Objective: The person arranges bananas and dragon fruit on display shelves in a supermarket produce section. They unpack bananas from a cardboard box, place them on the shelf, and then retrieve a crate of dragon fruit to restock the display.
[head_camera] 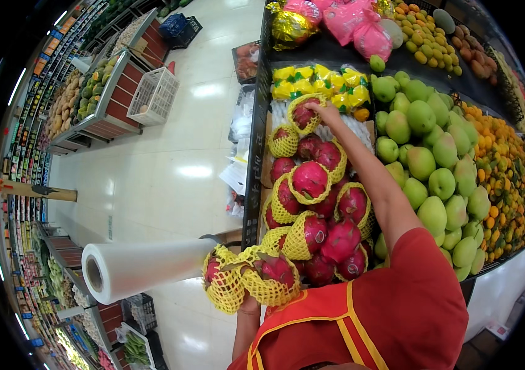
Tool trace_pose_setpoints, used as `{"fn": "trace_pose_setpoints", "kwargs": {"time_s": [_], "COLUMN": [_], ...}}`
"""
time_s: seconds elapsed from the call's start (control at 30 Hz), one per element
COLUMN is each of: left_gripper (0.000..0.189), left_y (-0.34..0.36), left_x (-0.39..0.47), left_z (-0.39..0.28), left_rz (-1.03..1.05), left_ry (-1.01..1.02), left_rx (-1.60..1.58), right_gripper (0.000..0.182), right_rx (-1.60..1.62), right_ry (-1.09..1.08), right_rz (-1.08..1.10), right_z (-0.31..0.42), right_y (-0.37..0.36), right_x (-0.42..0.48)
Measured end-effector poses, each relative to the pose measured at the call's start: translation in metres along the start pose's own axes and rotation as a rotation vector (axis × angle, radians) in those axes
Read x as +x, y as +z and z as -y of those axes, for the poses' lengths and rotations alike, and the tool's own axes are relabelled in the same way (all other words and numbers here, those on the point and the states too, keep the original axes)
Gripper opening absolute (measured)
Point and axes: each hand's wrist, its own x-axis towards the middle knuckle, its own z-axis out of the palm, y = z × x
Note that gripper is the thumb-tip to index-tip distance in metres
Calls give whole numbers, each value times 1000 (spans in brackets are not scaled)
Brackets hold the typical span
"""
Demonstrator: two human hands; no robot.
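Observation:
My right hand [326, 114] reaches forward over the fruit display and grips a dragon fruit in a yellow foam net [306, 113]. Close to my body, my left hand [249, 305] supports two netted dragon fruits [269, 275] from below; most of its fingers are hidden behind them. Between the hands lies a pile of pink dragon fruits [310, 180], some in yellow foam nets and some bare. Another netted dragon fruit [283, 141] sits just below the one in my right hand. White foam padding lies beneath the far end of the pile.
A large roll of clear plastic bags [151, 263] juts out at the left of the display's black edge [254, 162]. Green pears or mangoes [429, 138] and small orange citrus fruits [503, 185] fill the right side. Yellow-wrapped fruits [320, 85] lie beyond. A white crate [153, 97] stands across the aisle.

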Motion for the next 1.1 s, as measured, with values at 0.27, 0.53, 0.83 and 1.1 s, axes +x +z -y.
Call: {"fn": "trace_pose_setpoints", "kwargs": {"time_s": [0.27,0.53,0.83,1.1], "left_gripper": [57,57,57,57], "left_y": [-4,-10,-13,-14], "left_x": [15,16,17,13], "left_z": [2,3,5,2], "left_rz": [-9,-32,-26,-22], "left_ry": [-14,-16,-41,-47], "left_rx": [21,32,-11,-17], "right_gripper": [63,85,97,85], "right_rx": [-245,-754,-1367,-1202], "right_ry": [-55,-122,-95,-194], "right_rz": [192,7,399,462], "right_z": [-64,-41,28,10], "right_y": [-13,-7,-31,-23], "right_x": [64,42,-72,-86]}}
